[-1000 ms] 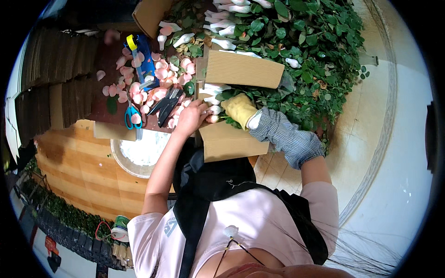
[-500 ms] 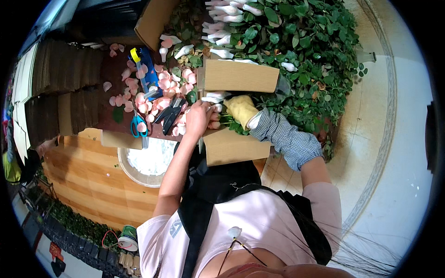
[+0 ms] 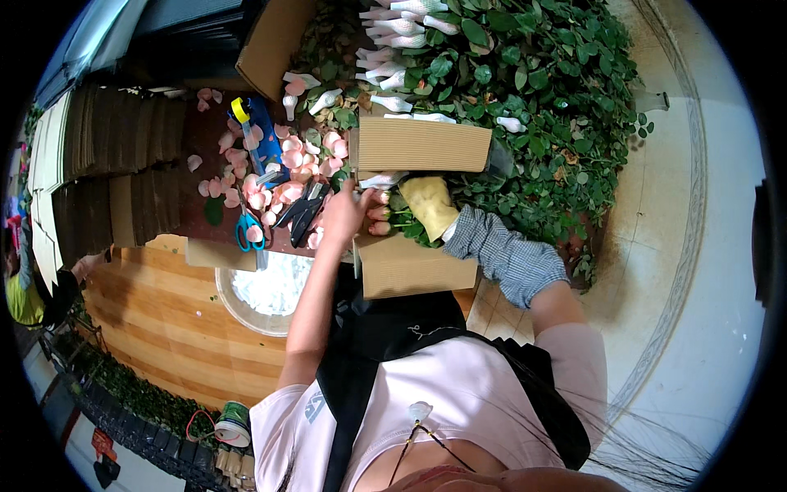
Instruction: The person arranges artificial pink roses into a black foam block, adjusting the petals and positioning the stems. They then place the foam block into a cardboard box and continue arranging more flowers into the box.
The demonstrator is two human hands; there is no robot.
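Gripping rose stems [image 3: 399, 220], both hands [image 3: 344, 215] [image 3: 428, 207] closed, petals [image 3: 288, 176], shears [image 3: 302, 211], cardboard [image 3: 422, 145] crowding around.

A flat brown corrugated cardboard sheet [image 3: 422, 145] is laid across the roses. A second brown cardboard piece [image 3: 414, 266] is seen below it, and an open brown cardboard box flap [image 3: 275, 45] at the top.

Daylight, bright and even, strongest on the pale floor [image 3: 697, 271] at right, near blown out. Upper left of the frame is dim, dark shelving in shadow. Shadows are soft, no hard glare. Heavy fisheye: black corners, straight edges bowed toward the rim. Centre sharp, periphery smeared and compressed.
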